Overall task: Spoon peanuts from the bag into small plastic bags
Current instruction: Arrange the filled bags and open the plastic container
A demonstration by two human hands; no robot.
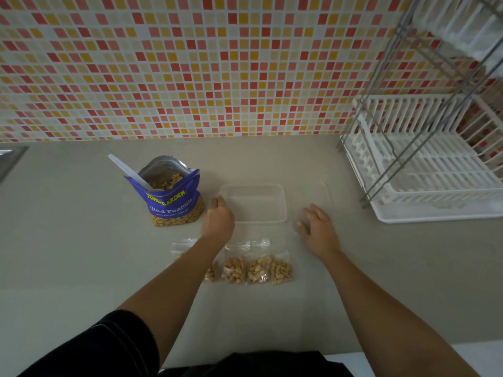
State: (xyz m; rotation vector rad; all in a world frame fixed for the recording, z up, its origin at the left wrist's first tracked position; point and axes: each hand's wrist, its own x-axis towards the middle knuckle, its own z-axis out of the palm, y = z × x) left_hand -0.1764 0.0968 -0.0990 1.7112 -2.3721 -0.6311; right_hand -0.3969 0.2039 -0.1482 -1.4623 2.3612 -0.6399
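Observation:
An open blue peanut bag (170, 202) stands on the grey counter, a white plastic spoon (128, 171) sticking out of it. A clear plastic tub (254, 204) sits to its right, with its clear lid (310, 194) lying beside it. Several small plastic bags of peanuts (257, 268) lie in a row in front of the tub, one partly hidden under my left forearm. My left hand (217, 219) touches the tub's left edge with loosely bent fingers. My right hand (317, 225) rests flat on the counter at the lid's near edge, fingers spread.
A white dish rack (424, 170) with a metal frame fills the right side of the counter. A mosaic tile wall (190, 63) stands behind. A sink edge (11, 159) shows at far left. The counter's front edge runs near my body.

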